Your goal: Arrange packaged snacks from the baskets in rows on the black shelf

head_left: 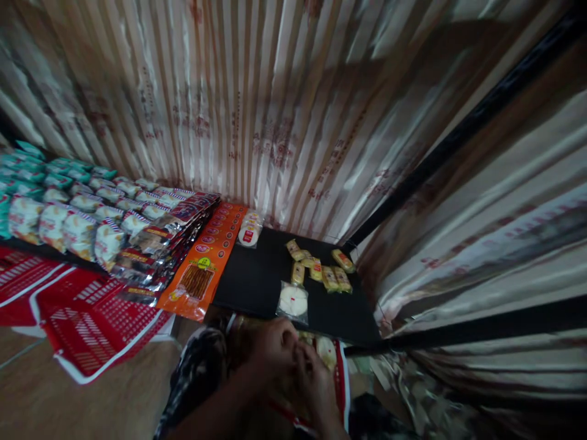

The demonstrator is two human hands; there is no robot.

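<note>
At the lower centre of the frame, the left hand (275, 342) and the right hand (316, 377) meet with their fingers curled. This part is dark and blurred, so I cannot tell whether a small thing is gripped between them. The hands are above a red basket (340, 373) with a white rim, and in it some wrapped packets (326, 352) show just beside the right hand. Probably the basket is under the hands so that its contents are within easy reach.

Above the hands, a round white packet (293, 302) lies flat near the front edge of the black shelf (247, 278); its flat shape seems to suit this. Right of centre, small yellow packs (316, 267) lie loosely, some touching, in no clear row.

Toward the left, an orange bag (202, 269) lies flat beside overlapping shiny bags (158, 247), perhaps overlapped to save room. At the far left, white puffed bags (76, 232) are in close rows, I think so that their printed fronts can be seen.
</note>
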